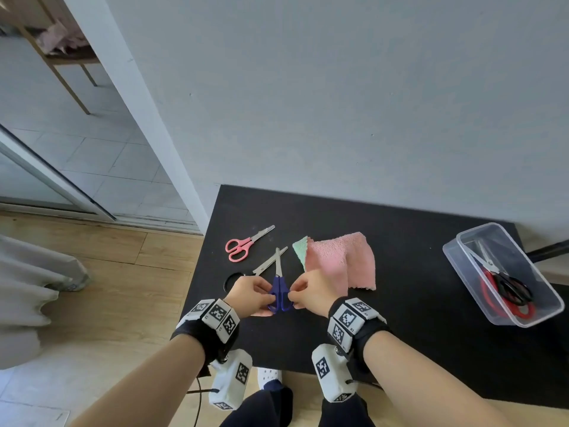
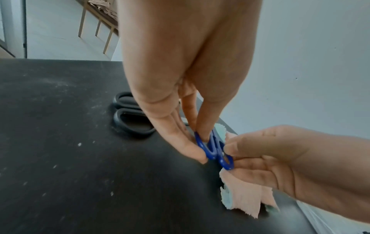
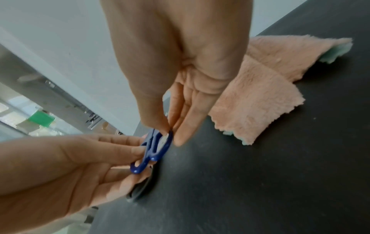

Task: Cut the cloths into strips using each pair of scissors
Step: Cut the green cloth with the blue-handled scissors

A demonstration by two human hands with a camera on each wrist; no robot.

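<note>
Both hands meet over the near part of the black counter (image 1: 400, 272) and hold one pair of blue scissors (image 1: 279, 291) between them. The left hand (image 1: 251, 295) pinches the left handle loop with thumb and fingertips, and the right hand (image 1: 311, 292) pinches the right loop in the same way; in the wrist views the fingers (image 2: 188, 147) of each hand press on the blue plastic from opposite sides. The blades of these scissors point away from the person and they look together.

Just beyond the left hand lie black scissors (image 1: 268, 263) with their blades a little apart (the black loops (image 2: 132, 125) are partly hidden under the left hand). Farther beyond the left hand, well apart from it, lie pink scissors (image 1: 243, 243), flat on the counter and with blades together.

Just beyond the right hand, and touching its far side in the head view, lies a pink cloth (image 1: 341, 260) with a rough lower edge. A green cloth (image 1: 300, 249) lies under it, and only one corner and some thin edges show.

Far to the right of the right hand, near the counter's right edge, stands a clear plastic box (image 1: 455, 257). Inside it lie two more pairs of scissors, one with black handles (image 1: 514, 289) on top of one with red handles (image 1: 520, 309).
</note>
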